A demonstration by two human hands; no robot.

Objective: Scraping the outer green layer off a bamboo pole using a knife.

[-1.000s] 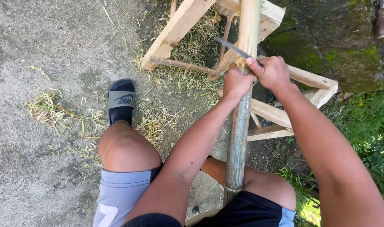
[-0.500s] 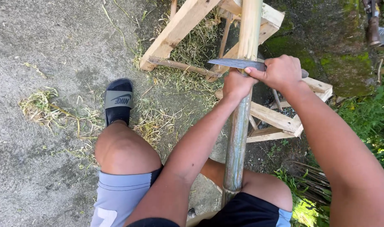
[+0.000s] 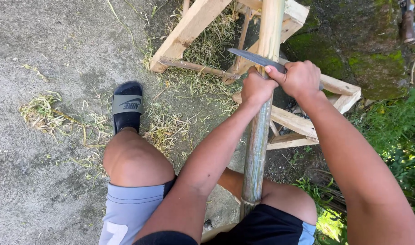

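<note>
Head view looks straight down on rough grey concrete ground (image 3: 44,190), strewn with dry grass clippings (image 3: 39,111) and pale shavings. To the right the ground gives way to a mossy stone (image 3: 352,50) and green weeds (image 3: 398,149). A wooden frame (image 3: 189,31) of pale planks stands ahead, with more shavings beneath it. No containers are in sight.

A long bamboo pole (image 3: 257,140) runs from between the seated person's thighs up across the frame. The left hand (image 3: 256,87) is clenched round the pole near its upper part. The right hand (image 3: 302,78), just beside it, grips the handle of a knife (image 3: 255,58), whose grey blade lies crosswise against the pole and points left. The left foot wears a black slide sandal (image 3: 127,106), flat on the concrete. Grey shorts (image 3: 125,213) cover the left thigh.
</note>
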